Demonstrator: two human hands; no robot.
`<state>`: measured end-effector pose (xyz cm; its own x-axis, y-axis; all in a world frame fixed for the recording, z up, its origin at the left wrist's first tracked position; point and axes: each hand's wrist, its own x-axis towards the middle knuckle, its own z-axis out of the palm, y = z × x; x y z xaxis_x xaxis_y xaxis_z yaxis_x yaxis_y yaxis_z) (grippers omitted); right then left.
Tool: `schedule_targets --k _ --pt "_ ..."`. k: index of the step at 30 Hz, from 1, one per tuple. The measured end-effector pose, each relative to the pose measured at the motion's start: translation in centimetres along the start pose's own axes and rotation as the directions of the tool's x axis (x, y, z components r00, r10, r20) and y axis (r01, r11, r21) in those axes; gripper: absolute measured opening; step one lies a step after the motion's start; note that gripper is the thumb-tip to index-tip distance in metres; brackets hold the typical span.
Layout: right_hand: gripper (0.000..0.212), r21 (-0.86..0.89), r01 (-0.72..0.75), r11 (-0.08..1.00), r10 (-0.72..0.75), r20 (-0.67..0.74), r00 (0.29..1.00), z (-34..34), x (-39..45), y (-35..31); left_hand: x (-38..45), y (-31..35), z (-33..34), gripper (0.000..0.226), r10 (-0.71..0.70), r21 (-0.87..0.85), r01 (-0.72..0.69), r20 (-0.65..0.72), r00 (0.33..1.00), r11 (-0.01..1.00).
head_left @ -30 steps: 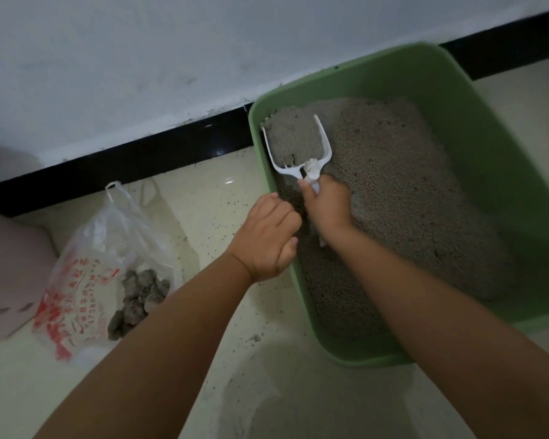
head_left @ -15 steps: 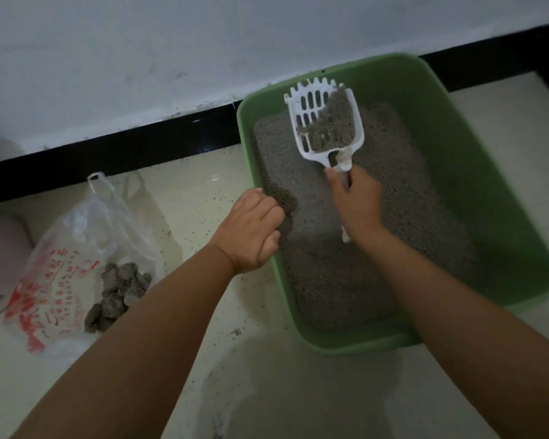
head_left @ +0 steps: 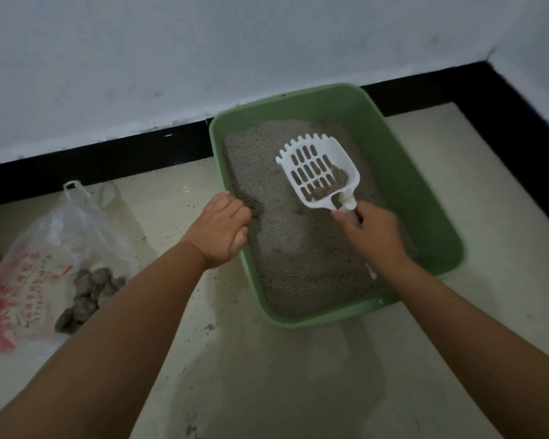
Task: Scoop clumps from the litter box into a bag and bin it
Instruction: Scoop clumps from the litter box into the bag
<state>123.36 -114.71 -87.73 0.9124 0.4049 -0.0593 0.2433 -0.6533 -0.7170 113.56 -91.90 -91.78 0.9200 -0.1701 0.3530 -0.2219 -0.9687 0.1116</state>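
Observation:
A green litter box (head_left: 419, 198) full of grey litter sits on the floor against the wall. My right hand (head_left: 373, 239) grips the handle of a white slotted scoop (head_left: 317, 172), lifted above the litter with a few small clumps in its heel. My left hand (head_left: 222, 229) grips the box's left rim, fingers curled over the edge. To the left on the floor lies a clear plastic bag (head_left: 48, 248) with red print, holding several grey clumps (head_left: 89, 293).
A white wall with a black baseboard (head_left: 108, 160) runs behind the box and turns a corner at the right. The pale floor (head_left: 267, 375) carries scattered litter grains. A pinkish object shows at the far left edge.
The scoop has risen out of the litter and most loose litter has sifted through, leaving a few clumps. The view has shifted so the box sits further right. My left hand stays on the rim.

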Motion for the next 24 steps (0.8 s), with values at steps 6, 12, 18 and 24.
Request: schedule_targets --k 6,12,18,24 --pt "0.028 -0.034 -0.054 0.998 0.055 0.048 0.997 -2.0 -1.1 0.4 -0.4 1.1 -0.8 0.032 -0.11 0.02 0.109 0.048 0.993 0.994" --pt "0.031 -0.114 -0.086 0.99 0.098 0.096 0.991 -2.4 -1.9 0.5 -2.4 3.8 -0.5 0.041 -0.181 -0.075 0.186 0.065 0.981 0.98" --pt "0.028 -0.127 -0.047 0.991 0.064 0.137 0.988 -2.2 -2.7 -0.5 -4.1 5.2 -2.6 0.05 -0.33 -0.147 0.357 0.178 0.927 0.923" --pt "0.025 -0.122 0.128 0.984 -0.092 0.267 0.959 0.1 -3.5 -6.6 -9.6 1.4 -6.4 0.062 -0.745 0.077 0.742 0.074 0.662 0.667"
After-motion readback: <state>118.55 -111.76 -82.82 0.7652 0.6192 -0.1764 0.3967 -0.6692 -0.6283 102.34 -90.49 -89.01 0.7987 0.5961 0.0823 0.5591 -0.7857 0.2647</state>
